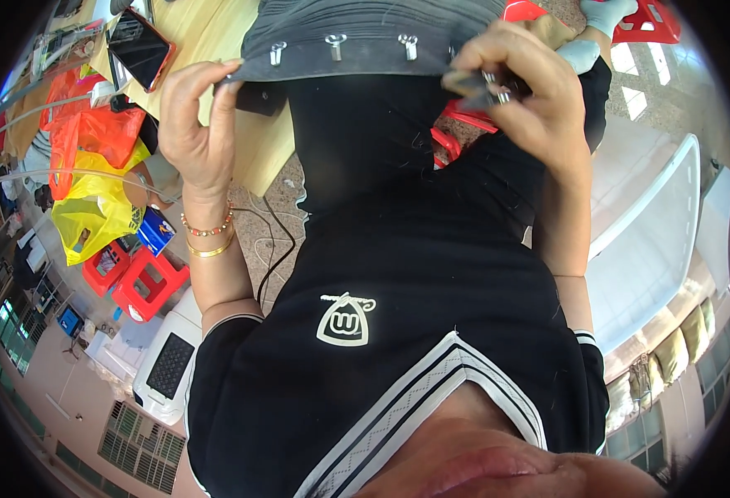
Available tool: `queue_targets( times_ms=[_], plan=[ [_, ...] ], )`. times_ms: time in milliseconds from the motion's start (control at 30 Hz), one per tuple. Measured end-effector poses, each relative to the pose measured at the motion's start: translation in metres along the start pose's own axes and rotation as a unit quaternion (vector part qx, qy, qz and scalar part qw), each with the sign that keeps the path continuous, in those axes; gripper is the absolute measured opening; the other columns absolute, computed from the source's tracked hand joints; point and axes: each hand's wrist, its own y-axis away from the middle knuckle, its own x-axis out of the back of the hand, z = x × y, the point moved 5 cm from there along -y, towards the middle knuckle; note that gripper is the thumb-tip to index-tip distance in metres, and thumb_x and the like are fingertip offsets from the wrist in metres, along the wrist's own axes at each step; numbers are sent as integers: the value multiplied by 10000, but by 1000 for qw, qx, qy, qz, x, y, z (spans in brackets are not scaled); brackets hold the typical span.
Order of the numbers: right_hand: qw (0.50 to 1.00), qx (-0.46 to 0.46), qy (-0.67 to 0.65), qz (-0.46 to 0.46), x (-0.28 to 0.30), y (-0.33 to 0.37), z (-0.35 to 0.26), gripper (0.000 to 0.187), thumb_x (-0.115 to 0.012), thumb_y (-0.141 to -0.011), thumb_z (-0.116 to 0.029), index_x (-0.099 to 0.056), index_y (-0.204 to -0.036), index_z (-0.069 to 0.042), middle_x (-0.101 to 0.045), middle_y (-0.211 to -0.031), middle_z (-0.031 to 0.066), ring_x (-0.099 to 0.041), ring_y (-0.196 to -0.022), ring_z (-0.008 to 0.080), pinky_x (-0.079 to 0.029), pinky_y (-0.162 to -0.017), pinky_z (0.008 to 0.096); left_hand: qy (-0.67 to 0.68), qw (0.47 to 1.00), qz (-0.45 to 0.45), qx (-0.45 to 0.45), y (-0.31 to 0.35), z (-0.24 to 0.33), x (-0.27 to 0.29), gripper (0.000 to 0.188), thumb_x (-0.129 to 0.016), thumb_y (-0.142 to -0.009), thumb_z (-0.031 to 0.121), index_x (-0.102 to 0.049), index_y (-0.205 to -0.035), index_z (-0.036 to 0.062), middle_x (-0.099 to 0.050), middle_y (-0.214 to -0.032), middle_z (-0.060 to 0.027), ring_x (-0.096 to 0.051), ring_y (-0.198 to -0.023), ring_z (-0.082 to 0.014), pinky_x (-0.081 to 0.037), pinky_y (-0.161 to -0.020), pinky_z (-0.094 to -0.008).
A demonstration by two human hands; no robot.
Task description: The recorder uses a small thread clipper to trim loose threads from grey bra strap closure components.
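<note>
My left hand (199,124), with a beaded and a gold bracelet at the wrist, pinches the left edge of a dark grey ribbed panel (365,29) held up in front of my black shirt (398,274). Three metal wing bolts (336,41) stick out of the panel in a row. My right hand (518,87) is closed on the panel's right end, with a small metal fastener (498,93) between its fingers. A small black block (261,98) sits just under the panel by my left hand.
A phone in a red case (136,50) lies on a wooden table (207,33). Orange and yellow plastic bags (91,174) hang at the left, above red stools (145,282). A white plastic chair (655,232) stands at the right. Cables (273,241) trail over the floor.
</note>
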Motion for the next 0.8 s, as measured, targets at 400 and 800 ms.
queue_targets(
  times_ms=[400, 800],
  plan=[
    [997, -21, -70, 5, -7, 9, -17, 348, -750, -640, 34, -705, -980, -27, -552, -796, 17, -500, -660, 103, -385, -587, 226, 7, 996, -79, 42, -22, 23, 0, 254, -714, -836, 26, -687, -1089, 15, -645, -1042, -85, -622, -976, -216, -487, -847, -321],
    [998, -10, 48, 41, -11, 6, -22, 404, -809, -750, -77, -677, -1121, 11, -617, -924, 72, -564, -833, 169, -433, -737, 251, 25, 999, -40, 9, -34, 82, -38, 283, -819, -758, 38, -751, -1033, 45, -605, -969, -53, -564, -876, -144, -450, -768, -260]
  ],
)
